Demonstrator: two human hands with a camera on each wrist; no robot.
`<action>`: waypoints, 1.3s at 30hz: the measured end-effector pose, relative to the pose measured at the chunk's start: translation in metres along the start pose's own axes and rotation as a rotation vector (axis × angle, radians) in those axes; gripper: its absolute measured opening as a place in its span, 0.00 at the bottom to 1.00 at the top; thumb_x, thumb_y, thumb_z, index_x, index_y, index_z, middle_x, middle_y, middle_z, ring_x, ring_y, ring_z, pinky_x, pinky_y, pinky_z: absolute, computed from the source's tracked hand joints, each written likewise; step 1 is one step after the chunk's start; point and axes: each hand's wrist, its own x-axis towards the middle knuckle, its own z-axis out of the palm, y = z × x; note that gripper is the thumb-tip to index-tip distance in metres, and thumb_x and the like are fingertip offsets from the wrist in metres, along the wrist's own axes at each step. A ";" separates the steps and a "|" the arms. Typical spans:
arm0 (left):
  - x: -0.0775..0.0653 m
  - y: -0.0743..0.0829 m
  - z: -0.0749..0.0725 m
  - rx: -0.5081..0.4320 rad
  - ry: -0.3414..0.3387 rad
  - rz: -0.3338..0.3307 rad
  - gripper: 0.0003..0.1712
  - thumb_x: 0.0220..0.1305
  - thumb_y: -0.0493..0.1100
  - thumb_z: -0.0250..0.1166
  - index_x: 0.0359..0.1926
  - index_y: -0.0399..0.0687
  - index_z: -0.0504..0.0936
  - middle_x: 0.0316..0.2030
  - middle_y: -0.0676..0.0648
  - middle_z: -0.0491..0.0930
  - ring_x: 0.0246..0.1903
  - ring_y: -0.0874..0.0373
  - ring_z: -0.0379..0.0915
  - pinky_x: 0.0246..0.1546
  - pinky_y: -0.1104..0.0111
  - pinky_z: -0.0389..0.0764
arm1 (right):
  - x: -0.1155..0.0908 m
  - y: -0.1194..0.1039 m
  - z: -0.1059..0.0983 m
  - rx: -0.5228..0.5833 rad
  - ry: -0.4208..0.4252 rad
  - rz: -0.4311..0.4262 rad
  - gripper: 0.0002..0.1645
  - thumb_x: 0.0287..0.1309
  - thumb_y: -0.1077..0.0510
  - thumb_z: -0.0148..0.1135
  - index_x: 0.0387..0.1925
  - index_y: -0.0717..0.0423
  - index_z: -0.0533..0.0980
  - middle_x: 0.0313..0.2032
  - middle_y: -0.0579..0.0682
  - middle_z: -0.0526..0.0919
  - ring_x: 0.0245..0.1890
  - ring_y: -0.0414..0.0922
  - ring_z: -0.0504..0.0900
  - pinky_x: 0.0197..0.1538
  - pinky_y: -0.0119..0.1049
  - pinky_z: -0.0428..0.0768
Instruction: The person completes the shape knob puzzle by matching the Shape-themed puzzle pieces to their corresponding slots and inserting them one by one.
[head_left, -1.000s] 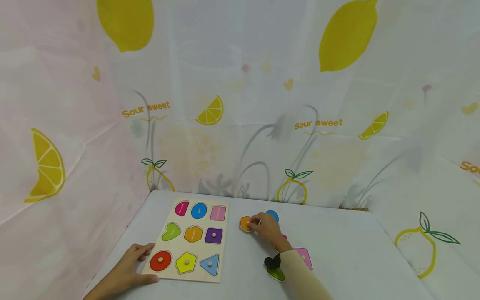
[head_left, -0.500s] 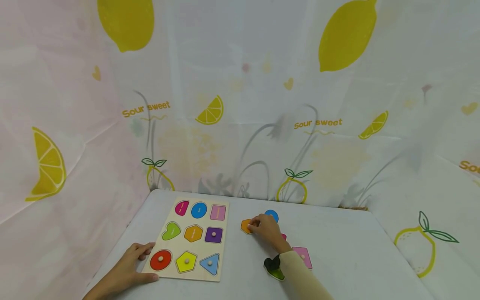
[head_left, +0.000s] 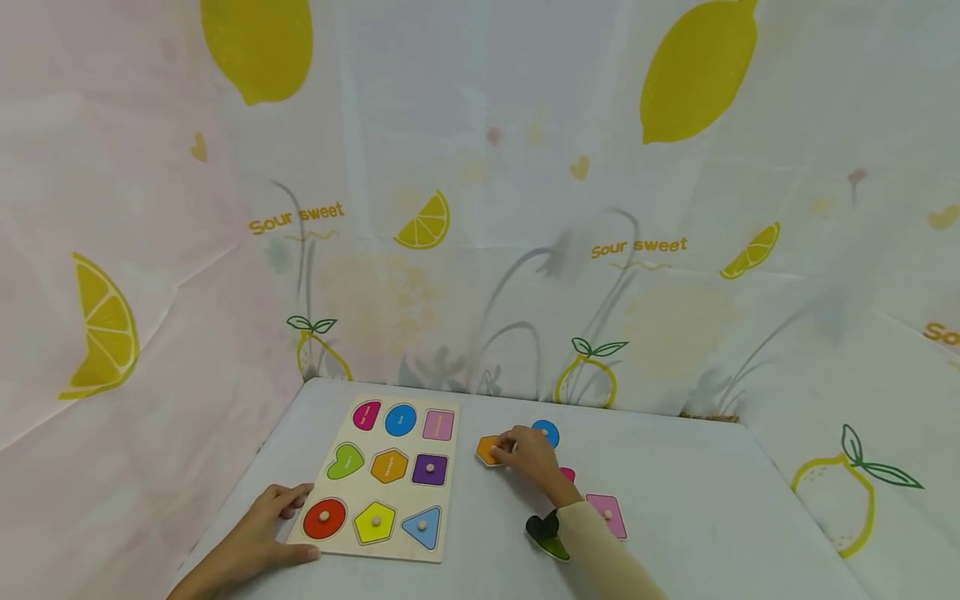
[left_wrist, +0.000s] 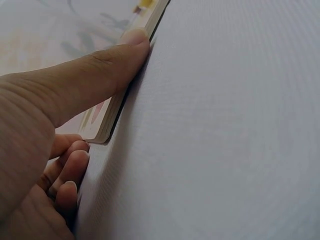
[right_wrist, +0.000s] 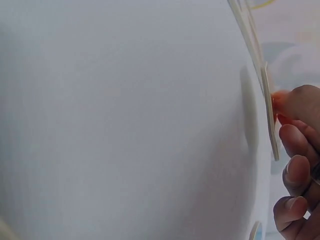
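A wooden shape puzzle board [head_left: 397, 493] lies on the left of the table. Round knobs stand on its red circle, yellow pentagon, blue triangle and purple square; the other shapes are flat, printed with words. My left hand [head_left: 262, 529] rests at the near-left corner, thumb [left_wrist: 117, 65] along the front edge and fingertips [left_wrist: 75, 165] beside the left edge. To the board's right, my right hand [head_left: 531, 457] pinches an orange hexagon puzzle piece [head_left: 487, 450]. In the right wrist view the hexagon piece [right_wrist: 270, 115] stands off the table, its shadow apart from it; its knob is hidden by the fingers.
Around the right forearm lie loose pieces: a blue one [head_left: 551, 432] behind the hand, a magenta one [head_left: 567, 475] partly hidden, a pink one [head_left: 613, 510] and a green one [head_left: 555, 547]. A lemon-printed curtain [head_left: 480, 167] encloses the table's back and sides.
The right hand has shifted slightly left, towards the board, with the orange hexagon piece. The left hand stays at the board's corner.
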 end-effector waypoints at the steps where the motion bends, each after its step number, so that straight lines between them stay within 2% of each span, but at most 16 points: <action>1: 0.000 0.000 0.000 0.001 0.000 0.002 0.62 0.36 0.57 0.88 0.70 0.36 0.72 0.47 0.47 0.69 0.48 0.52 0.65 0.51 0.55 0.74 | 0.000 -0.002 0.000 0.011 0.000 -0.002 0.10 0.62 0.52 0.73 0.33 0.55 0.87 0.23 0.38 0.74 0.24 0.34 0.70 0.31 0.30 0.69; 5: 0.000 0.001 0.000 0.010 0.003 0.003 0.62 0.36 0.58 0.88 0.70 0.36 0.72 0.48 0.47 0.70 0.48 0.53 0.65 0.51 0.57 0.75 | 0.001 -0.005 0.003 0.027 -0.008 -0.007 0.09 0.63 0.52 0.73 0.32 0.54 0.87 0.23 0.38 0.74 0.24 0.35 0.70 0.29 0.29 0.69; 13: 0.000 0.000 0.000 0.010 0.004 0.005 0.62 0.36 0.58 0.87 0.70 0.35 0.72 0.48 0.47 0.70 0.48 0.52 0.65 0.52 0.55 0.74 | 0.003 -0.011 0.012 0.006 -0.021 -0.002 0.09 0.63 0.51 0.72 0.35 0.52 0.88 0.23 0.37 0.74 0.27 0.36 0.71 0.30 0.29 0.72; 20: -0.002 -0.002 0.000 0.008 0.012 0.016 0.61 0.36 0.58 0.87 0.70 0.36 0.72 0.47 0.47 0.70 0.48 0.53 0.64 0.50 0.58 0.73 | 0.003 -0.018 0.017 -0.004 -0.009 -0.054 0.09 0.63 0.51 0.73 0.34 0.53 0.88 0.23 0.37 0.74 0.26 0.35 0.71 0.29 0.28 0.71; 28: -0.003 -0.002 -0.001 -0.004 0.012 0.048 0.60 0.39 0.57 0.87 0.70 0.35 0.71 0.49 0.46 0.69 0.48 0.52 0.64 0.52 0.53 0.72 | 0.007 -0.027 0.024 0.018 -0.017 -0.030 0.11 0.64 0.50 0.72 0.37 0.53 0.89 0.24 0.37 0.74 0.27 0.36 0.71 0.30 0.28 0.72; 35: -0.004 -0.004 0.000 0.010 0.014 0.056 0.60 0.39 0.57 0.87 0.70 0.35 0.72 0.49 0.47 0.70 0.48 0.54 0.64 0.50 0.62 0.73 | 0.008 -0.037 0.030 0.032 -0.030 -0.033 0.11 0.64 0.49 0.72 0.36 0.52 0.88 0.24 0.37 0.74 0.26 0.35 0.71 0.29 0.28 0.72; 39: -0.003 -0.004 -0.001 0.018 0.016 0.053 0.60 0.39 0.58 0.87 0.70 0.35 0.72 0.48 0.47 0.69 0.48 0.53 0.64 0.49 0.62 0.73 | 0.010 -0.043 0.033 0.041 -0.046 -0.035 0.11 0.64 0.49 0.71 0.37 0.52 0.88 0.24 0.36 0.74 0.26 0.35 0.71 0.30 0.28 0.72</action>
